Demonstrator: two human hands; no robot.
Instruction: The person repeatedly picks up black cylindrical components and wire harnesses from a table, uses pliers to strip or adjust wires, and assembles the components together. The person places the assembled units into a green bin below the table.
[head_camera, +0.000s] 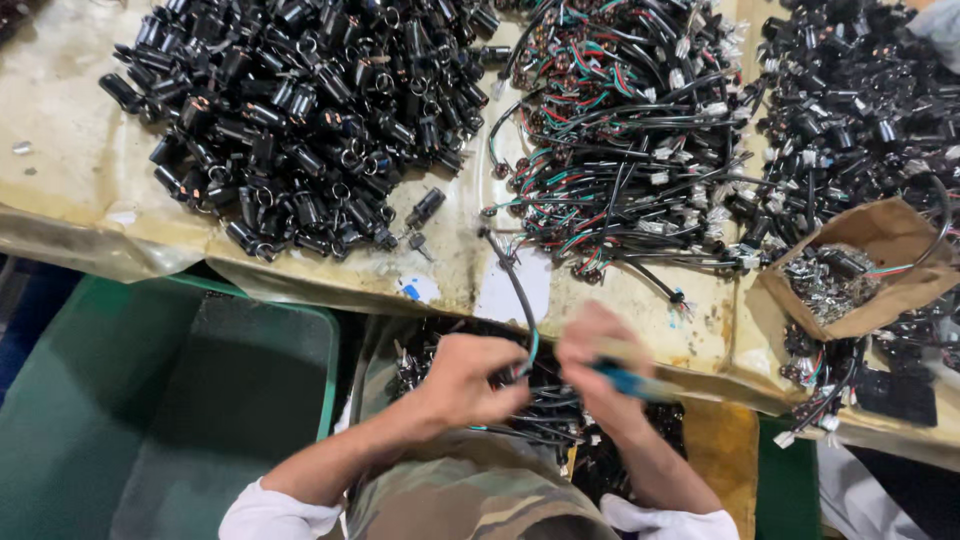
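Head view, looking straight down at a messy workbench (90, 190) covered in a yellowish sheet. Left hand (470, 380) is clenched around a black cable (512, 290), which curves up from the fist onto the near edge of the bench; there's a bit of teal wire showing right at the fingers. Right hand (600, 365) is blurry, but it's closed on a blue-handled tool (630, 382) that pokes out to the right. Both hands sit just off the near edge of the bench, close together, over a bin of more black wired parts (545, 415) in the person's lap area.

On the bench: big heap of black cylindrical parts (300, 110) toward the far left corner, with one loose cylinder (425, 207) and a small key-like bit (418, 243) just beside the heap. Middle has a tangle of red, green and black wire harnesses (620, 130). Far right corner has another black pile (860, 100). Near the right edge there's a torn brown cardboard box (880, 260) with small metal bits inside. Green bin (150, 400) sits below the bench on the left.
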